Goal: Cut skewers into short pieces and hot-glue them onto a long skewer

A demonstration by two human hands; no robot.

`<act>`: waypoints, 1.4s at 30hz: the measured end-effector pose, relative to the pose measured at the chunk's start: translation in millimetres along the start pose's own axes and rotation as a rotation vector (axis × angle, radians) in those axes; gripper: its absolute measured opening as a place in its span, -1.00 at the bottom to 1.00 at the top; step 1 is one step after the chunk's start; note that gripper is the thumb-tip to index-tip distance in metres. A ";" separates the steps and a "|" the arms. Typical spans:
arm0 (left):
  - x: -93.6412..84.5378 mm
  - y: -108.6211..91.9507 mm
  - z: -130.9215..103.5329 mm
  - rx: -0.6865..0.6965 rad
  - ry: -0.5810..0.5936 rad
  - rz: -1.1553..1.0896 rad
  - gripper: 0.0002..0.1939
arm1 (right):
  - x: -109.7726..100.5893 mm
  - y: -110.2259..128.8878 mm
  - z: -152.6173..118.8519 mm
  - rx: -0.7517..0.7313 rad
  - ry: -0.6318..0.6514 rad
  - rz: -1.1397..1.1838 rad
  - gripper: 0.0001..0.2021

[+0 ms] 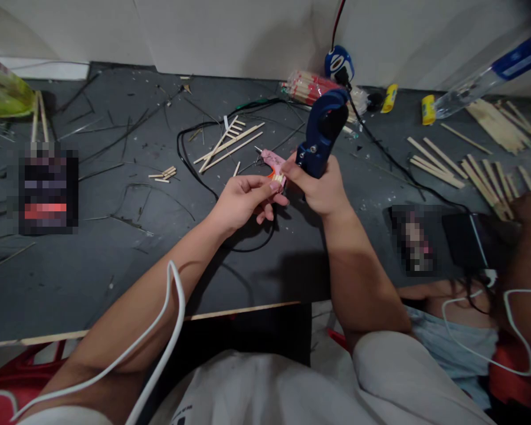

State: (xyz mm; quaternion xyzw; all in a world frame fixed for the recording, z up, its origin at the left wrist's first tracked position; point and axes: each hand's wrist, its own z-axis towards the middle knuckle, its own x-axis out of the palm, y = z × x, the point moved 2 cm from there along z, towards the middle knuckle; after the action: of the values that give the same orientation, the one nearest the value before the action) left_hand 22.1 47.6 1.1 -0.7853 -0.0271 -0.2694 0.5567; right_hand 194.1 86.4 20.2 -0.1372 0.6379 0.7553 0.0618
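Near the middle of the dark table, my left hand (248, 203) pinches small pale wooden pieces (278, 177) between thumb and finger. My right hand (321, 183) is wrapped round a dark blue cutter tool (321, 130), its curved head pointing up and away. A pink glue gun (272, 159) with an orange trigger lies just beyond my fingertips, partly hidden by them. Behind my left hand are long pale sticks joined in a ladder-like shape (223, 144). A small pile of short cut sticks (163, 173) lies to the left.
A bagged bundle of sticks (307, 87), a blue plug adapter (338, 62), a plastic bottle (469, 88) and yellow rolls stand behind. Loose sticks (487, 180) and phones (464, 242) are at right, beside another person's arm. Black cable (181, 159) loops around the middle.
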 end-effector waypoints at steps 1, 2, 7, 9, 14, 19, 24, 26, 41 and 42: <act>0.0 -0.3 0.0 0.008 -0.014 0.005 -0.72 | -1.1 -1.5 0.3 0.021 0.001 0.011 -0.55; -0.1 -0.9 0.0 0.017 -0.031 0.010 -0.73 | -2.5 -2.9 0.6 0.034 -0.007 0.022 -0.55; -1.5 -4.3 0.2 0.061 -0.077 0.047 -0.77 | -5.2 -2.7 0.1 0.025 0.001 0.034 -0.62; -2.4 -4.0 0.2 0.065 -0.069 0.051 -0.76 | -2.7 0.0 -1.0 0.037 0.043 0.028 -0.63; -3.8 0.0 0.5 0.034 -0.018 -0.027 -0.71 | 2.2 5.0 -2.7 0.042 0.078 0.056 -0.66; -4.4 3.6 1.6 -0.024 -0.010 -0.105 -0.76 | 0.4 8.2 -3.0 -0.033 0.049 0.028 -0.70; -4.9 3.6 2.6 -0.013 -0.014 -0.095 -0.74 | 0.9 11.7 -3.1 -0.075 0.053 -0.023 -0.69; -4.8 3.5 2.7 -0.010 -0.023 -0.081 -0.72 | 1.7 12.2 -3.3 -0.077 0.047 -0.016 -0.69; -25.9 -13.6 -0.7 0.645 -0.451 0.741 -0.64 | -9.0 15.1 -6.7 -0.063 -0.119 -0.418 -0.56; -28.9 -17.0 -2.5 0.709 -0.494 0.838 -0.65 | -10.0 17.8 -9.0 -0.050 -0.139 -0.516 -0.56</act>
State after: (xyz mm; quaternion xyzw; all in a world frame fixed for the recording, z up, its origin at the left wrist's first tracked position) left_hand -9.4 59.2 3.2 -0.5348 0.0681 0.1888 0.8208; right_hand 199.9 75.2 38.6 -0.2448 0.5572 0.7375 0.2926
